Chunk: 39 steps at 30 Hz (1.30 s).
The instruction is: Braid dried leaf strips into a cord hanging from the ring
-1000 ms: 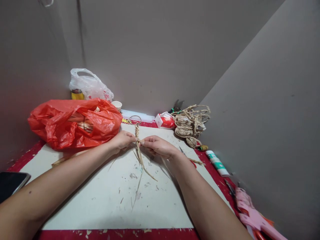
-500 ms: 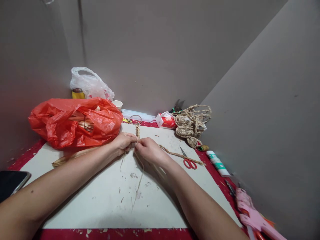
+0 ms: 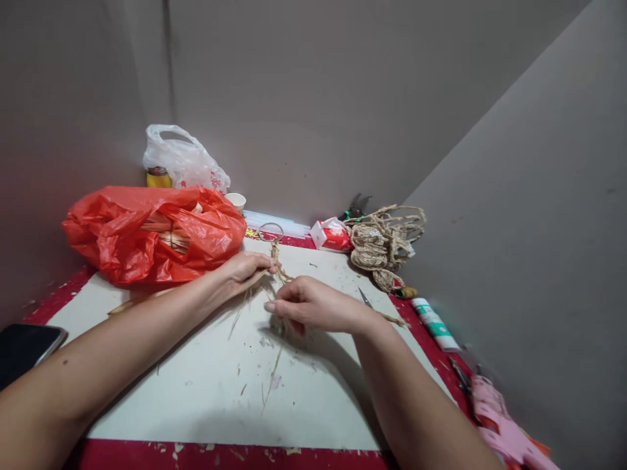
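Straw braid point(image 3: 275, 251) over far part of white board point(image 3: 196, 378), loose strands point(image 3: 239, 314) nearest. Right hand point(image 3: 311, 303): fingers curled, can't tell if pinching strand. Left hand point(image 3: 247, 269), farther: fingertips clamped on braid's near end, probably against unravelling. Metal ring point(image 3: 270, 223) at far end.

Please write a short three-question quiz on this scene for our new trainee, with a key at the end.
1. Which hand pinches the braid just below the ring?
2. What colour is the big bag: A, green; B, red; C, blue?
3. True or false: seen from left to right, the tissue pack sits between the cup and the cord bundle.

Key: 1, the left hand; 2, B; 3, true.
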Motion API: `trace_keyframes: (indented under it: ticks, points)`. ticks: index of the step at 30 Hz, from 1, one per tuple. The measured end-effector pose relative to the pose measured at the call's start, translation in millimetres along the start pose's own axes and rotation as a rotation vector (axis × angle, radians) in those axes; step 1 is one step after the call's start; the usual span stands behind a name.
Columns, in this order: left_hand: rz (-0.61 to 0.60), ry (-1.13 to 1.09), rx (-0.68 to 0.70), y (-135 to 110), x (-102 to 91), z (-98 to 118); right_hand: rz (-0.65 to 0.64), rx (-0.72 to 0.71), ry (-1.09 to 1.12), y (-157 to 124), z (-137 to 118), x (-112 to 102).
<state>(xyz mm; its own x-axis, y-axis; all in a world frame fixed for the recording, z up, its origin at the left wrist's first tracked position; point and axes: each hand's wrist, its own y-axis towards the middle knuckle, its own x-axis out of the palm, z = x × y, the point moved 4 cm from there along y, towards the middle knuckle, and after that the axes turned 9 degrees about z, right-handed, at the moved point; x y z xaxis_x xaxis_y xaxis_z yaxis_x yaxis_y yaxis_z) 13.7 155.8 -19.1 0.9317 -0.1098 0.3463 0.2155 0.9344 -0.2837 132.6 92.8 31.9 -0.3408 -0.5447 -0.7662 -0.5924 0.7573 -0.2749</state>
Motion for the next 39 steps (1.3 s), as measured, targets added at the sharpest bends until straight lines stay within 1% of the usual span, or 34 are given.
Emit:
trace_keyframes:
  ticks: [2, 3, 5, 7, 8, 9, 10, 11, 13, 14, 15, 16, 17, 20, 22, 24, 29, 31, 34, 39]
  points:
    - [-0.034, 0.038, -0.045, 2, -3.6, 2, 0.124, 0.085, -0.144, 6, 10, -3]
    - [-0.047, 0.047, -0.062, 2, -4.9, 3, 0.185, 0.102, -0.232, 10, 14, -1]
    - [-0.068, 0.044, -0.067, 2, -5.9, 4, 0.287, 0.091, -0.363, 20, 16, 6]
    - [-0.079, 0.045, -0.065, 1, -5.9, 5, 0.358, 0.046, -0.410, 27, 15, 14]
    - [-0.081, 0.046, -0.067, 1, -5.8, 5, 0.373, 0.024, -0.401, 28, 14, 16]
    - [-0.080, 0.048, -0.070, 0, -5.9, 4, 0.361, 0.002, -0.365, 28, 13, 16]
    - [-0.078, 0.051, -0.071, 0, -6.1, 4, 0.315, -0.018, -0.294, 27, 13, 15]
    - [-0.076, 0.052, -0.069, 0, -6.3, 4, 0.236, -0.035, -0.184, 24, 13, 13]
    - [-0.072, 0.049, -0.055, 0, -6.8, 3, 0.049, -0.050, 0.133, 16, 14, 6]
    - [-0.075, 0.047, -0.050, -1, -6.8, 2, -0.012, -0.051, 0.305, 12, 14, 0]
    - [-0.084, 0.043, -0.046, -1, -6.5, 1, -0.032, -0.051, 0.462, 10, 16, -6]
    - [-0.095, 0.040, -0.047, 0, -6.0, 0, -0.005, -0.050, 0.592, 9, 20, -12]
    - [-0.107, 0.039, -0.054, 0, -5.4, -2, 0.050, -0.050, 0.694, 10, 24, -17]
    - [-0.140, 0.051, -0.087, 0, -3.2, -7, 0.241, -0.022, 0.872, 21, 43, -22]
    - [-0.138, 0.043, -0.101, 0, -2.5, -10, 0.310, 0.036, 0.914, 30, 54, -18]
    - [-0.129, 0.022, -0.112, 0, -1.9, -11, 0.331, 0.087, 0.915, 36, 62, -14]
    - [-0.115, -0.028, -0.145, 0, -0.3, -12, 0.292, 0.139, 0.900, 37, 63, -11]
    - [-0.117, -0.047, -0.142, 0, 0.0, -12, 0.258, 0.156, 0.879, 37, 62, -9]
    - [-0.134, -0.065, -0.132, 1, 0.5, -12, 0.256, 0.172, 0.857, 37, 62, -8]
    - [-0.141, -0.056, -0.115, 1, 1.4, -10, 0.271, 0.130, 0.843, 37, 62, -9]
